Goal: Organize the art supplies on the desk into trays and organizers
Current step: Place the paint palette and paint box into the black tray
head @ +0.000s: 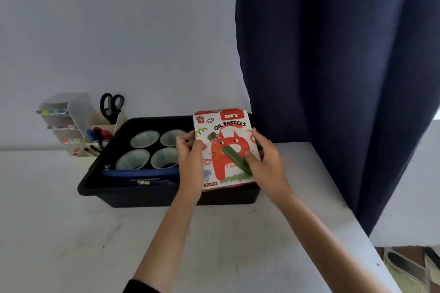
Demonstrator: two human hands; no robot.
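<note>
Both of my hands hold an oil pastels box, white with a red cat and a green pastel printed on it, tilted over the right end of a black tray. My left hand grips the box's left edge, thumb on the front. On the right edge sits my right hand, its thumb pressing the front. Inside the tray lie several pale green paint cups and a blue case.
A white desk organizer stands left of the tray with markers, pens and black scissors. A dark blue curtain hangs at the right, close behind the tray. The white desk's right edge runs diagonally at the lower right.
</note>
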